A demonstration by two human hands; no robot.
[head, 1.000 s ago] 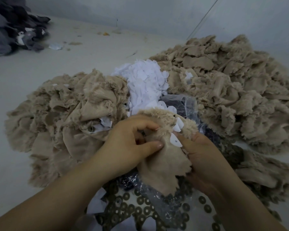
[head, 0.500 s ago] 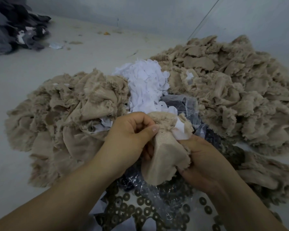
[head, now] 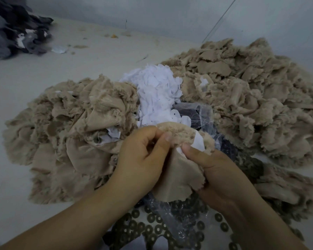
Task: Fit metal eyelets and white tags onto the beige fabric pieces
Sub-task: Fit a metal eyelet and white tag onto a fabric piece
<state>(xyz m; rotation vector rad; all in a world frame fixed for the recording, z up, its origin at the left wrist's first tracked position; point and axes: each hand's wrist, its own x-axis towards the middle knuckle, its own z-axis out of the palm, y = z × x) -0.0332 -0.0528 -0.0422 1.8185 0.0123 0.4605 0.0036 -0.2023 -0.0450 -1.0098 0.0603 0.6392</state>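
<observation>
While the left hand [head: 143,159] pinches its frayed top, the beige fabric piece [head: 179,179] and white tag [head: 199,143] sit gripped in the right hand [head: 219,175].

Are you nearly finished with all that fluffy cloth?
Not nearly. The left heap looks done: white tags and an eyelet show in it. In hand: the left hand and right hand pinch one beige piece with a white tag. The big right heap looks still untagged.
</observation>
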